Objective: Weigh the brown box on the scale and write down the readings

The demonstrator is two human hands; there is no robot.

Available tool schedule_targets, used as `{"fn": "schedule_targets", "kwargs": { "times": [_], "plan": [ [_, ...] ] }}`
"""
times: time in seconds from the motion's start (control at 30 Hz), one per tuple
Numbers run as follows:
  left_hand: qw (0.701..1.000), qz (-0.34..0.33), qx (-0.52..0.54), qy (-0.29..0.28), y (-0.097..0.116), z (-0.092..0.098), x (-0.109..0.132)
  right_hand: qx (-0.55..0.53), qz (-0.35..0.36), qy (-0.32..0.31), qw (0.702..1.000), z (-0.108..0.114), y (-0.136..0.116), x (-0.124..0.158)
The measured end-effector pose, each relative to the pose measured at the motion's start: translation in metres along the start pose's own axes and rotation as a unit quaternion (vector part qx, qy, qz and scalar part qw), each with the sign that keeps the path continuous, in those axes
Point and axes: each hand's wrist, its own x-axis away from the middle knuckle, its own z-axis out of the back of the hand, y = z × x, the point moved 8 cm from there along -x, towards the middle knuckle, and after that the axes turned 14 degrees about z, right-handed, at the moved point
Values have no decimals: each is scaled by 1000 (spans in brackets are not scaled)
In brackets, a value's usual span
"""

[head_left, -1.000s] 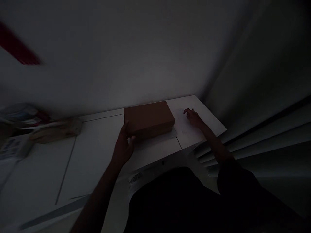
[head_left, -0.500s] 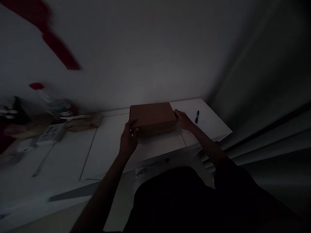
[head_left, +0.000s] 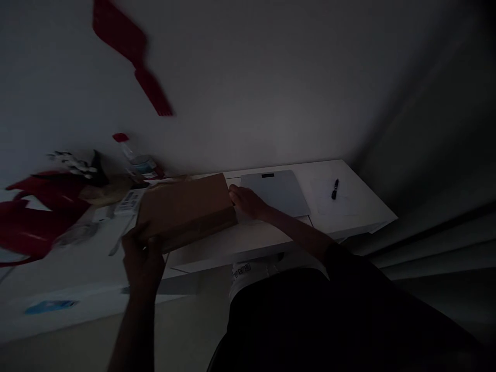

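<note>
A brown cardboard box (head_left: 189,204) is held between my two hands over the white tabletop, left of the middle of the view. My left hand (head_left: 143,256) grips its near left corner, fingers on top and thumb at the front side. At the box's right end, my right hand (head_left: 248,201) is closed on the edge. Just right of the box lies a flat grey clipboard-like panel (head_left: 277,194) with a small dark tab at its far edge, partly behind my right forearm. Whether the box rests on the table or hangs just above it, I cannot tell.
A black pen (head_left: 335,189) lies on a pale sheet (head_left: 323,204) at the right. On the left are a red watering-can-like vessel (head_left: 34,222), a clear bottle (head_left: 145,166) with a red cap, and a white packet (head_left: 129,201). A red ornament (head_left: 122,36) hangs on the wall.
Both hands have carried the cardboard box leftward, and it is now tilted. The grey panel, formerly hidden by the box, shows on the table. My view has shifted left.
</note>
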Motion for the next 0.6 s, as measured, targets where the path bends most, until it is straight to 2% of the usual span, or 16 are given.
{"fn": "schedule_targets", "kwargs": {
  "times": [0.1,0.23,0.47,0.6],
  "plan": [
    [1000,27,-6,-3,-22,6,0,22,23,-24,999,-26,-7,-9],
    [999,48,-8,-1,-41,7,1,54,41,-41,997,-47,-9,-13],
    [998,65,-2,-18,-79,-2,-14,51,34,-36,997,-60,-7,-12],
    [998,52,31,-19,-84,-5,-16,31,28,-44,998,-58,-13,-8]
  ]
}}
